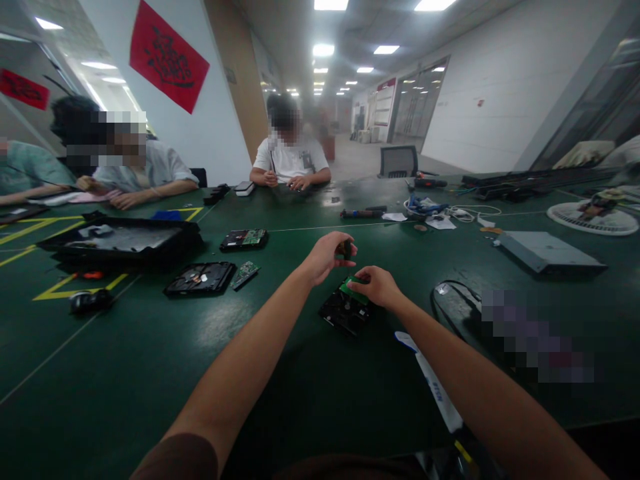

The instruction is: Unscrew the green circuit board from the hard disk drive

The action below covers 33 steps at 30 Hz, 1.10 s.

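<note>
Right hand (pixel 376 285) on hard drive (pixel 345 310) (green board), left hand (pixel 327 255) gripping dark tool (pixel 347 249)

Before me: green table (pixel 125 373); black tray (pixel 120 241); two opened hard drives (pixel 200 278) (pixel 244 239); grey flat case (pixel 547 251); white fan grille (pixel 593 219); red wall banner (pixel 169 57).

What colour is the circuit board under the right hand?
Green, on the black hard drive beneath the right hand; the head view shows the circuit board.
</note>
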### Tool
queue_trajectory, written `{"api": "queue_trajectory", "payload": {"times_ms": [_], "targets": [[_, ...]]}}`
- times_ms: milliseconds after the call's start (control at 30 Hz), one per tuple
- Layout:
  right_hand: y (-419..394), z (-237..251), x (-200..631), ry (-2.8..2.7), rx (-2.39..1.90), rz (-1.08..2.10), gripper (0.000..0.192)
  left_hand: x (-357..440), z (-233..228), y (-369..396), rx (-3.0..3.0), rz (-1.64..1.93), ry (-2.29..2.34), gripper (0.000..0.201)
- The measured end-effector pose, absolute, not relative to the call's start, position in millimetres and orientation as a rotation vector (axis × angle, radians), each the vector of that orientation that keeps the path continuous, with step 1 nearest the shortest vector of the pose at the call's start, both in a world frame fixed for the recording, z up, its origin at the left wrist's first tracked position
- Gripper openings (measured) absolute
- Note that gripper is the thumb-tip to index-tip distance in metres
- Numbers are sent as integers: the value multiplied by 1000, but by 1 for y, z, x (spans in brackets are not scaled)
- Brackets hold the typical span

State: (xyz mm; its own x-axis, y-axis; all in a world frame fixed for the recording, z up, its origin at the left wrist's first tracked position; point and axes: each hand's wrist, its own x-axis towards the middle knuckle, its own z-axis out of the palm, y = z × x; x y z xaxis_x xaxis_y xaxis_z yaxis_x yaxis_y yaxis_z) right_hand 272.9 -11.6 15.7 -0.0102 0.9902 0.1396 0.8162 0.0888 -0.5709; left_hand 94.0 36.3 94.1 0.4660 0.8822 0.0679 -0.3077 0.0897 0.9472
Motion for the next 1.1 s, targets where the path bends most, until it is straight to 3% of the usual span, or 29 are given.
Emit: {"api": "queue_trajectory", "payload": {"times_ms": [367, 633, 1100], "targets": [[-13, 18, 272, -1875, -1790, 445, 35, 94, 95, 37, 1202, 986, 666, 30], [-13, 17, 272, -1851, -1768, 473, 34, 98, 94, 35, 1096, 990, 608, 22], [-13, 17, 271, -1848, -1759, 488, 32, 94, 97, 32, 1386, 1035, 689, 30]]}}
